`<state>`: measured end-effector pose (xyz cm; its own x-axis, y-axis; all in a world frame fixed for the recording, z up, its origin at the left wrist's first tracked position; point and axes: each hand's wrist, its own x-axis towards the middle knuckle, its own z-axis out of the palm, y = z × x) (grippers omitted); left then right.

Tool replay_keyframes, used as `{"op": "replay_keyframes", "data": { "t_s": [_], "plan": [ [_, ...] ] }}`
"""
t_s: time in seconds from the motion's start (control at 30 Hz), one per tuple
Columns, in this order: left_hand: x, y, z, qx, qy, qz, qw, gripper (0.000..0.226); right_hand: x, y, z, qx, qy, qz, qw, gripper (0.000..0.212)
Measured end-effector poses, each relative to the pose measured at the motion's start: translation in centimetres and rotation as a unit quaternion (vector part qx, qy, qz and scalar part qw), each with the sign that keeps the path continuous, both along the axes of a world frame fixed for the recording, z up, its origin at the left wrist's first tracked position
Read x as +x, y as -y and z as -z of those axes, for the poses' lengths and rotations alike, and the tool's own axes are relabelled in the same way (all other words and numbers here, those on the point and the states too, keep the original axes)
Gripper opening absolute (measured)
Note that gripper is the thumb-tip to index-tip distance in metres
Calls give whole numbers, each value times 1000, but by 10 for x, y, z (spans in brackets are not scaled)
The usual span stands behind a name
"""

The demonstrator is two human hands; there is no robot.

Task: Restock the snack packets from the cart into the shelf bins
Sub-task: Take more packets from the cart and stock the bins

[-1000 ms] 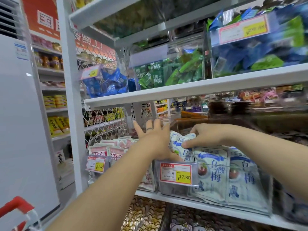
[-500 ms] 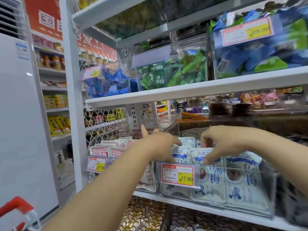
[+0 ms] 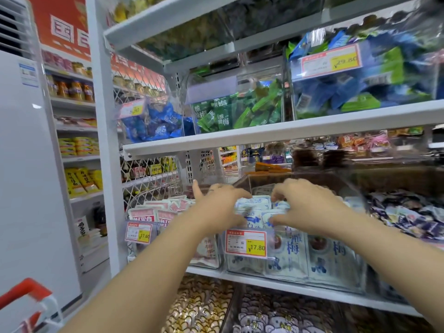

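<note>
snack packets (image 3: 254, 207): white and blue, standing upright in rows inside the clear bin (image 3: 360, 272), tops at its rim
clear bin: on the white shelf (image 3: 264, 282), yellow 17.80 price tag (image 3: 246, 243) on its front
left hand (image 3: 221, 205): over the bin's left end, fingers curled onto packet tops, one finger sticking up
right hand (image 3: 305, 205): over the bin's middle, thumb and fingers pinching a packet top
cart handle (image 3: 24, 292): red, well below and left of the bin

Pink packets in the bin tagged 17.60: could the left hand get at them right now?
Probably yes. The left hand grips the white-and-blue packets in the next bin; the pink packets lie just left of it in an open-topped bin with nothing over them.
</note>
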<state>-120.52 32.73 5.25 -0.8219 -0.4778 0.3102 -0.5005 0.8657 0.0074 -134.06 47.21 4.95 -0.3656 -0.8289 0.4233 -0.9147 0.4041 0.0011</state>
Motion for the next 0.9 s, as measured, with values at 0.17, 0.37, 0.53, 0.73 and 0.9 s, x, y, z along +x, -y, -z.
{"op": "replay_keyframes", "data": {
  "t_s": [0.17,0.37,0.53,0.73,0.9],
  "plan": [
    [68,-19,38,-25,-131,41,990,37,52,-6,24,-128,-4,-142,981,20],
    [163,-17,130,92,-107,42,989,34,129,12,109,-16,84,-262,961,14],
    [231,-5,201,138,-28,-58,988,31,179,46,188,124,116,-317,933,16],
    [276,20,253,155,28,-140,977,32,212,97,251,392,64,-349,849,34],
    [284,30,277,233,64,-165,956,30,226,134,296,575,-27,-277,770,65]
  ]
}}
